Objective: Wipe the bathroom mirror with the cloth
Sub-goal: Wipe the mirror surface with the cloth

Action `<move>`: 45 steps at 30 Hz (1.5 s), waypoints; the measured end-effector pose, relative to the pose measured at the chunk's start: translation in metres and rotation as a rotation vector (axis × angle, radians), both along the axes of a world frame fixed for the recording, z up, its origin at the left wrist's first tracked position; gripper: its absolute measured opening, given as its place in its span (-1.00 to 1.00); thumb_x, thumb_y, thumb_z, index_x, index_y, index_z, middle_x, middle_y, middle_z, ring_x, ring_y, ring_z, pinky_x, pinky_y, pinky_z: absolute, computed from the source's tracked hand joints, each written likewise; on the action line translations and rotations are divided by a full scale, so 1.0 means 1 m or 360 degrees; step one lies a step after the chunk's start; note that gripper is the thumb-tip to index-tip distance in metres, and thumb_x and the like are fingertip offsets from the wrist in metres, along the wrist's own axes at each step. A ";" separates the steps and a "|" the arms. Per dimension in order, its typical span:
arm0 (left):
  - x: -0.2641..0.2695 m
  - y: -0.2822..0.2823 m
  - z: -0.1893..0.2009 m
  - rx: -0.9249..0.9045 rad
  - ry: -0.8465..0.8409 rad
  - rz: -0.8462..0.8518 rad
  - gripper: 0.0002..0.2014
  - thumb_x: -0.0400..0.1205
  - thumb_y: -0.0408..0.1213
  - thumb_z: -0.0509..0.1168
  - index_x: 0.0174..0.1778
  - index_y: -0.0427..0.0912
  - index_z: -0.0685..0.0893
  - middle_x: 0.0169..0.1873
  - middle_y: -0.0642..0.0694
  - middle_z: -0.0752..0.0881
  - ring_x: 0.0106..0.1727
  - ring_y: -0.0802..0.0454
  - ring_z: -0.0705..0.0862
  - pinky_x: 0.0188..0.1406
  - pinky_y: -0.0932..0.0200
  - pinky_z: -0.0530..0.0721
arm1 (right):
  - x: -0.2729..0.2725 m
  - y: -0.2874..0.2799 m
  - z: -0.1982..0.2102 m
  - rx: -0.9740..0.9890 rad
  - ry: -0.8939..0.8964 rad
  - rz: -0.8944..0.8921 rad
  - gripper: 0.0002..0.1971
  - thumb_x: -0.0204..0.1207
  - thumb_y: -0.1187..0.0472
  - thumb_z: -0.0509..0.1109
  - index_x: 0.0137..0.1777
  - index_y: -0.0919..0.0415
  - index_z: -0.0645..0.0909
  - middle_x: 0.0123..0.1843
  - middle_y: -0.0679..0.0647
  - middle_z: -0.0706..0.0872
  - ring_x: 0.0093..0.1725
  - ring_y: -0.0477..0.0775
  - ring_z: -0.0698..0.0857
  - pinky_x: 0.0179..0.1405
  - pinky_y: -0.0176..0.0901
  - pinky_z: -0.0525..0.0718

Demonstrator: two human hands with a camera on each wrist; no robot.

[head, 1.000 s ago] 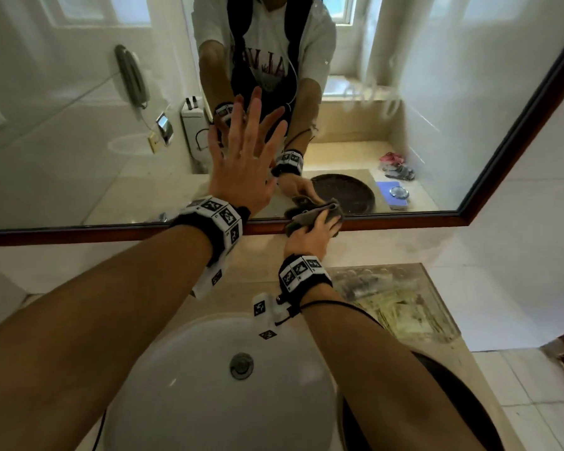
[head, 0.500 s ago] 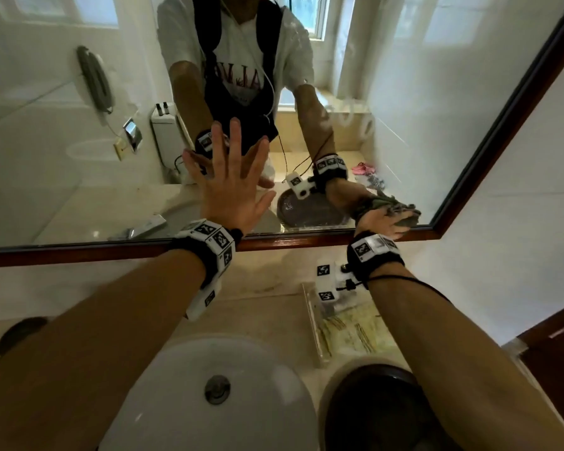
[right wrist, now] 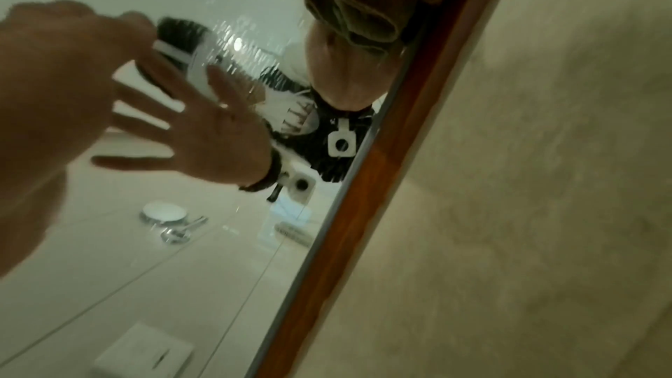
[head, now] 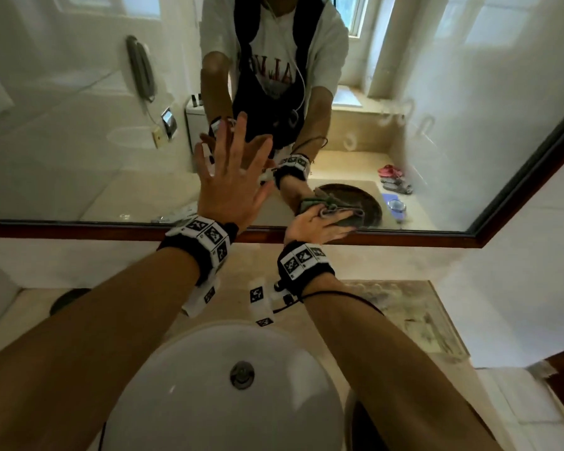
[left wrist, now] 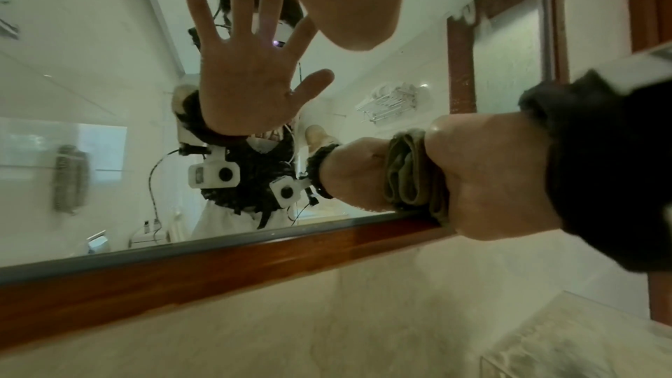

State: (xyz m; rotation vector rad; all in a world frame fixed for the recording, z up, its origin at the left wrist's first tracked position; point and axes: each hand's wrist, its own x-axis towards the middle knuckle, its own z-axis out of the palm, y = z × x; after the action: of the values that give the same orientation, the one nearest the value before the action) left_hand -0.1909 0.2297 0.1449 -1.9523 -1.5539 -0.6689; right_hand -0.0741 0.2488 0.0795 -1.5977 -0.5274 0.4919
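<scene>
A: Count, left to right?

B: One mirror, wood frame along its bottom edge and up the right side. Two hands on it. Two wrist bands, one per wrist, with printed markers.

A: Left hand?

B: Left hand is flat against the glass, five digits spread and straight, holding nothing. Left wrist view shows its palm reflected, fingers fanned.

A: Right hand?

B: Right hand is low on the mirror, just above the bottom frame, right of the left hand. Its fingers curl over one cloth, grey-green and bunched, and press it to the glass. Left wrist view shows the cloth sandwiched between the hand and its reflection, its lower end touching the frame edge.

A: Below the mirror?

B: One white basin with one drain in the centre, under both forearms. One clear tray on the counter to the right, contents too blurry to name. One dark round object at the bottom edge, right of the basin, mostly hidden by the right arm.

A: Glass condition?

B: Right wrist view shows droplets or streaks near the cloth.
</scene>
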 end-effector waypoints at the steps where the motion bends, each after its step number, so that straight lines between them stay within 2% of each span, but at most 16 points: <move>1: -0.005 0.000 0.000 -0.0007 -0.0010 0.0000 -0.29 0.64 0.25 0.07 0.69 0.14 0.04 0.69 -0.27 -0.05 0.68 -0.34 -0.07 0.51 -0.52 0.01 | -0.012 -0.001 -0.002 -0.0024 0.0006 0.0073 -0.31 0.72 0.08 0.12 0.69 0.34 -0.11 0.67 0.52 -0.19 0.67 0.46 -0.08 0.61 0.05 -0.18; 4: -0.014 0.002 0.001 0.0010 -0.0005 0.0020 -0.26 0.62 0.28 0.09 0.69 0.15 0.01 0.69 -0.28 -0.05 0.67 -0.34 -0.07 0.50 -0.53 0.02 | -0.030 0.000 -0.005 -0.0080 0.0005 0.0148 -0.28 0.72 0.11 0.16 0.70 0.31 -0.18 0.67 0.48 -0.24 0.68 0.43 -0.14 0.63 0.07 -0.21; 8: -0.020 0.011 0.002 0.0025 -0.0005 0.0033 -0.19 0.59 0.38 0.06 0.70 0.15 -0.05 0.68 -0.30 -0.05 0.67 -0.34 -0.09 0.39 -0.69 0.05 | -0.016 0.003 0.000 -0.0060 0.0077 0.0114 -0.29 0.74 0.10 0.13 0.70 0.27 -0.20 0.68 0.45 -0.27 0.68 0.39 -0.18 0.62 0.05 -0.22; 11: -0.019 0.014 -0.002 0.0004 -0.0007 0.0032 -0.09 0.51 0.46 0.06 0.69 0.16 -0.11 0.68 -0.30 -0.08 0.66 -0.36 -0.15 0.30 -0.78 0.05 | 0.017 0.005 0.007 -0.0012 0.0086 -0.0006 -0.32 0.76 0.09 0.11 0.71 0.25 -0.17 0.69 0.44 -0.25 0.69 0.38 -0.16 0.60 0.00 -0.22; 13: -0.017 0.014 -0.002 -0.0023 -0.0046 0.0008 -0.03 0.45 0.45 0.13 0.69 0.16 -0.11 0.68 -0.31 -0.09 0.66 -0.39 -0.12 0.26 -0.81 0.06 | 0.050 0.006 0.012 -0.0039 0.0065 -0.0132 -0.35 0.77 0.08 0.09 0.72 0.24 -0.14 0.70 0.42 -0.21 0.69 0.36 -0.12 0.55 -0.08 -0.22; 15: -0.017 0.014 -0.002 -0.0040 -0.0070 -0.0013 0.01 0.40 0.43 0.19 0.69 0.17 -0.11 0.67 -0.28 -0.14 0.66 -0.39 -0.12 0.25 -0.82 0.05 | 0.085 0.005 0.017 -0.0097 0.0024 -0.0174 -0.38 0.78 0.06 0.03 0.72 0.24 -0.13 0.70 0.42 -0.18 0.69 0.35 -0.09 0.56 -0.06 -0.20; 18: -0.017 0.014 -0.003 -0.0027 -0.0083 -0.0032 -0.07 0.48 0.46 0.08 0.69 0.16 -0.12 0.67 -0.27 -0.15 0.67 -0.37 -0.15 0.27 -0.81 0.00 | 0.115 0.004 0.024 -0.0156 0.0060 -0.0216 -0.40 0.79 0.04 -0.04 0.72 0.23 -0.15 0.71 0.40 -0.13 0.69 0.33 0.00 0.59 0.02 -0.07; 20: -0.015 0.014 -0.003 -0.0035 -0.0119 -0.0042 -0.16 0.55 0.43 -0.04 0.69 0.16 -0.12 0.67 -0.25 -0.18 0.67 -0.35 -0.16 0.28 -0.80 -0.01 | 0.110 0.004 0.031 -0.0176 0.0090 -0.0321 -0.38 0.78 0.00 0.01 0.73 0.16 -0.14 0.71 0.40 -0.10 0.68 0.34 0.04 0.59 0.03 0.02; 22: -0.014 0.014 -0.004 -0.0051 -0.0147 -0.0041 -0.20 0.58 0.39 -0.07 0.69 0.17 -0.12 0.67 -0.23 -0.21 0.67 -0.33 -0.19 0.27 -0.81 0.00 | 0.089 0.004 0.036 -0.0179 0.0075 -0.0265 -0.37 0.77 -0.03 0.01 0.72 0.10 -0.16 0.70 0.41 -0.14 0.69 0.37 -0.02 0.61 0.11 -0.01; 26: -0.014 0.018 -0.006 -0.0106 -0.0126 -0.0019 -0.17 0.59 0.33 0.06 0.67 0.21 -0.23 0.67 -0.23 -0.27 0.66 -0.31 -0.27 0.28 -0.82 -0.05 | 0.041 -0.003 0.035 -0.0081 -0.0068 -0.0010 -0.32 0.75 -0.03 0.08 0.72 0.11 -0.18 0.69 0.42 -0.26 0.69 0.41 -0.19 0.63 0.14 -0.18; 28: -0.016 0.020 -0.006 -0.0122 -0.0138 -0.0039 -0.17 0.60 0.33 0.07 0.66 0.23 -0.24 0.66 -0.22 -0.31 0.66 -0.32 -0.29 0.27 -0.82 -0.08 | 0.014 -0.009 0.027 -0.0073 -0.0187 0.0149 -0.28 0.72 -0.02 0.15 0.71 0.12 -0.18 0.69 0.40 -0.30 0.69 0.40 -0.19 0.63 0.12 -0.18; 32: -0.017 0.020 -0.007 -0.0065 -0.0144 -0.0097 -0.19 0.60 0.32 0.10 0.68 0.22 -0.16 0.68 -0.22 -0.21 0.67 -0.34 -0.22 0.25 -0.83 -0.04 | -0.015 -0.016 0.006 -0.0126 -0.0310 0.0304 -0.20 0.68 -0.05 0.22 0.71 0.13 -0.20 0.69 0.37 -0.34 0.69 0.37 -0.22 0.66 0.11 -0.16; 36: -0.018 0.020 -0.008 -0.0056 -0.0132 -0.0111 -0.20 0.60 0.32 0.07 0.68 0.21 -0.15 0.68 -0.23 -0.18 0.67 -0.36 -0.17 0.25 -0.82 -0.05 | -0.007 -0.016 0.012 -0.0177 -0.0195 0.0314 -0.19 0.69 -0.07 0.20 0.71 0.13 -0.25 0.69 0.35 -0.36 0.69 0.36 -0.23 0.65 0.09 -0.19; 38: -0.018 0.021 -0.007 -0.0055 -0.0138 -0.0115 -0.21 0.60 0.33 0.06 0.68 0.22 -0.15 0.68 -0.23 -0.18 0.67 -0.36 -0.17 0.26 -0.83 -0.08 | 0.007 -0.013 0.024 -0.0174 -0.0099 0.0212 -0.21 0.71 -0.08 0.16 0.71 0.13 -0.26 0.69 0.36 -0.32 0.69 0.37 -0.19 0.65 0.08 -0.16; 42: -0.018 0.021 -0.008 -0.0069 -0.0156 -0.0112 -0.21 0.60 0.34 0.04 0.68 0.22 -0.15 0.68 -0.22 -0.19 0.67 -0.37 -0.17 0.27 -0.81 -0.14 | 0.059 -0.004 0.047 -0.0265 0.0131 -0.0061 -0.28 0.73 -0.14 0.03 0.72 0.10 -0.25 0.71 0.38 -0.21 0.70 0.36 -0.09 0.64 0.12 -0.11; 45: -0.017 0.021 -0.008 -0.0095 -0.0144 -0.0067 -0.20 0.61 0.35 0.04 0.67 0.23 -0.20 0.67 -0.21 -0.24 0.67 -0.35 -0.21 0.28 -0.78 -0.17 | 0.100 -0.005 0.060 -0.0288 0.0239 -0.0084 -0.36 0.76 -0.13 -0.10 0.72 0.13 -0.18 0.73 0.32 -0.14 0.70 0.33 -0.05 0.63 0.07 -0.15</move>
State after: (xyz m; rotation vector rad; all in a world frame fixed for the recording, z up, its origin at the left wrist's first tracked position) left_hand -0.2080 0.2507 0.1370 -2.0291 -1.6072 -0.7454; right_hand 0.0260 0.2438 0.1399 -1.7259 -0.3335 0.6285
